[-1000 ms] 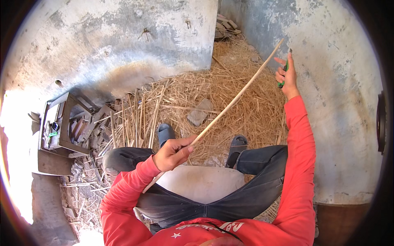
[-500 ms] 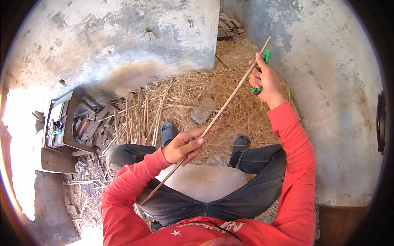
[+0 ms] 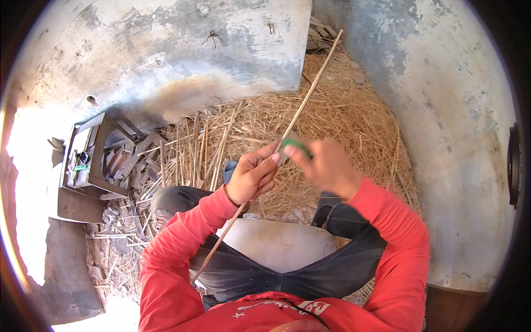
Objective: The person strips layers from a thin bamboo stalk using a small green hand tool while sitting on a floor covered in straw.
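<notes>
A long thin wooden stick (image 3: 311, 91) slants from my lap up toward the far right. My left hand (image 3: 253, 174) is closed around its middle. In my right hand (image 3: 331, 167), somewhat smeared by motion, is a green utility knife (image 3: 297, 147). The knife's front end meets the stick just beyond my left fingertips; its blade is hard to make out. Below my left hand the stick's darker lower part runs down to my left thigh.
Straw and shavings (image 3: 354, 116) cover the floor ahead. Several sticks (image 3: 202, 149) stand at the left, beside a wooden stool (image 3: 95, 157) with small items on it. Worn walls (image 3: 182, 44) rise ahead and at right. A pale rounded surface (image 3: 271, 243) lies between my legs.
My right hand has drawn the knife back along the stick from near its far end to beside my left hand. The stick has tilted slightly steeper.
</notes>
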Demonstrator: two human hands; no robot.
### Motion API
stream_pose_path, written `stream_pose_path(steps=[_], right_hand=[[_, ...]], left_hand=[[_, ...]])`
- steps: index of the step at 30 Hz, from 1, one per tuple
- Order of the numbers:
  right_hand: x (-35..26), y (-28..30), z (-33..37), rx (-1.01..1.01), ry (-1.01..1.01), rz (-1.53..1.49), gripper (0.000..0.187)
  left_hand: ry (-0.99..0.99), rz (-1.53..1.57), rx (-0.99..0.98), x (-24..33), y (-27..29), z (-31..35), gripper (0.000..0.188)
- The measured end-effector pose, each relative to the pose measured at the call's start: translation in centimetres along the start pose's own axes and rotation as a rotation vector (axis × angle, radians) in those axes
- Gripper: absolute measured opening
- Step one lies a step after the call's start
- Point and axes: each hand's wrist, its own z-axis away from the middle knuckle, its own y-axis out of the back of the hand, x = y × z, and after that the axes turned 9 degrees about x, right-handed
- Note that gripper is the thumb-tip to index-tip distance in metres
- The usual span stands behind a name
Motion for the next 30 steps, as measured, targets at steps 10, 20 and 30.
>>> stream_pose_path(steps=[10,20,30], right_hand=[[5.6,-0.3,-4.8,0.109,-0.155,0.126,0.079],[6.0,-1.0,-2.2,0.090,-0.117,0.122,0.091],[20.8,8.9,-4.8,0.595,-0.336,0.028,0.078]], left_hand=[[0.031,-0.021,0.099,-0.7,1.4,0.7,0.048],[0.056,-0.157,0.023,-1.2,1.9,2.5,0.053],[-0.092,-0.339,0.068,-4.0,2.0,1.8,0.051]])
